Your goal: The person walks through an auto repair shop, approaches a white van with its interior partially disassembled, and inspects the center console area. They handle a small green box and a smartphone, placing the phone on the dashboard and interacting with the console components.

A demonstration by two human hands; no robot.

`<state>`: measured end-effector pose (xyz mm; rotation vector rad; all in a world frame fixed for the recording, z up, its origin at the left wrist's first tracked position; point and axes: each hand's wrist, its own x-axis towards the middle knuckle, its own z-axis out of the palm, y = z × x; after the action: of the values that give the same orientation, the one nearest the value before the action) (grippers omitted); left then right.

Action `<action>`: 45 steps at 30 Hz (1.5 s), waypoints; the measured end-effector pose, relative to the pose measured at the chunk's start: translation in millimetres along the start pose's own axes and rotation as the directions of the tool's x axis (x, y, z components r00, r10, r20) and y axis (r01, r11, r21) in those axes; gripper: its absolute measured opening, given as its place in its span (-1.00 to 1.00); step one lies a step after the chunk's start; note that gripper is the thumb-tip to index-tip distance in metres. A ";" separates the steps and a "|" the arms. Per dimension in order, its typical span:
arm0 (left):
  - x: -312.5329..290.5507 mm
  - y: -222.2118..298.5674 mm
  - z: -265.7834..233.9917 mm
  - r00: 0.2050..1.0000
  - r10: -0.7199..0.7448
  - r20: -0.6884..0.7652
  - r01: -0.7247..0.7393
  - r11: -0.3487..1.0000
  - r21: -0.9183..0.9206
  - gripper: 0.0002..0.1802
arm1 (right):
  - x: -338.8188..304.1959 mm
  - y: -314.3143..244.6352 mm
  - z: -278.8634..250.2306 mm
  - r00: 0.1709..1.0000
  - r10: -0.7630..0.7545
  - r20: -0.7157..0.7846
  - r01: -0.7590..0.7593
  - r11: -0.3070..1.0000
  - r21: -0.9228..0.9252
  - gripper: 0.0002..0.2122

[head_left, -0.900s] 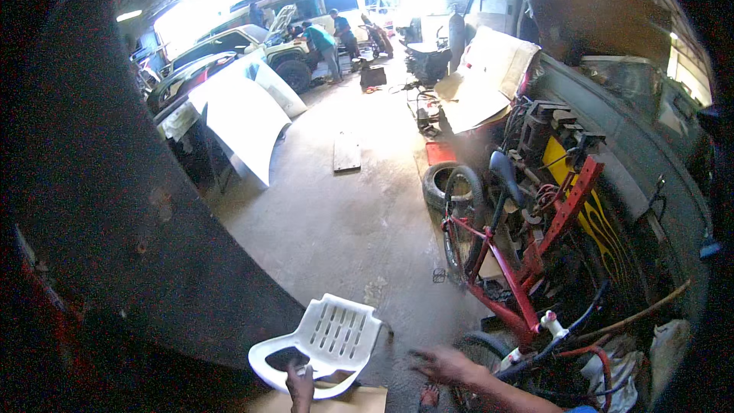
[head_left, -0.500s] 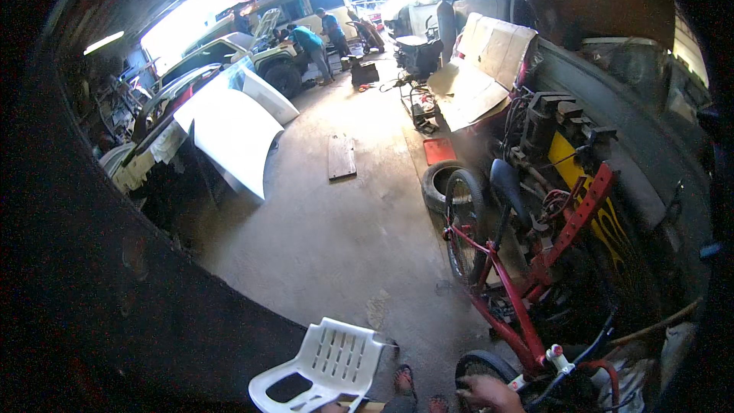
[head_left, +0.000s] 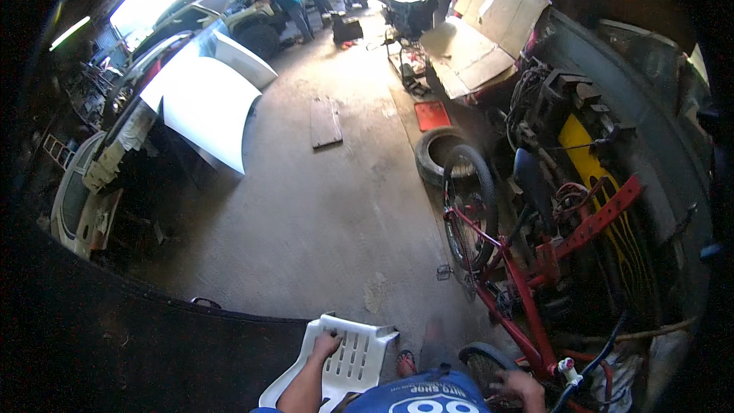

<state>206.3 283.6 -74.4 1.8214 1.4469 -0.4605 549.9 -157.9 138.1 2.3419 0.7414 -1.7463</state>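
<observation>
White moulded plastic forms the chair [head_left: 355,356] at the lower middle, its backrest pierced by rows of long, rounded slots. The left hand [head_left: 327,344] is at that backrest, fingers bent; whether they grip it, I cannot tell. Near the red tubular bicycle [head_left: 529,304], the right hand [head_left: 527,388] is blurred, so its fingers' spread and any hold cannot be told. Beyond, a flat oblong board [head_left: 326,126] lies on the mottled floor [head_left: 306,237], left of a round, dark tyre [head_left: 425,154].
</observation>
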 end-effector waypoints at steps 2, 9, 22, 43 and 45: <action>24.8 17.6 -0.8 0.999 0.038 0.025 -0.037 0.999 -0.037 -0.43 | 45.6 -7.7 -27.5 0.971 -0.154 -0.185 0.152 0.988 -0.025 -0.52; 130.7 43.9 15.3 0.989 0.025 0.147 -0.013 0.997 -0.082 -0.35 | 238.1 -22.1 -132.6 0.939 -0.293 -0.180 0.298 0.954 0.002 -0.45; 188.5 103.6 -121.4 0.909 -0.273 0.316 0.399 0.792 -0.463 -0.48 | 394.5 -302.0 -465.1 0.851 -0.440 -0.288 0.336 0.876 -0.345 -0.45; 663.6 63.5 -557.3 0.949 -0.287 0.127 0.304 0.734 -0.607 -0.53 | 560.3 -588.9 -530.4 1.000 0.019 0.022 -0.025 0.950 0.312 -0.71; 689.8 71.5 -594.9 0.947 -0.274 0.165 0.320 0.827 -0.463 -0.54 | 583.9 -635.4 -562.3 1.000 0.014 0.020 -0.020 0.939 0.344 -0.72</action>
<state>377.1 1179.4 -132.2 1.1664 1.6158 -0.2899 870.9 790.2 -104.5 2.5311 0.4378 -2.0286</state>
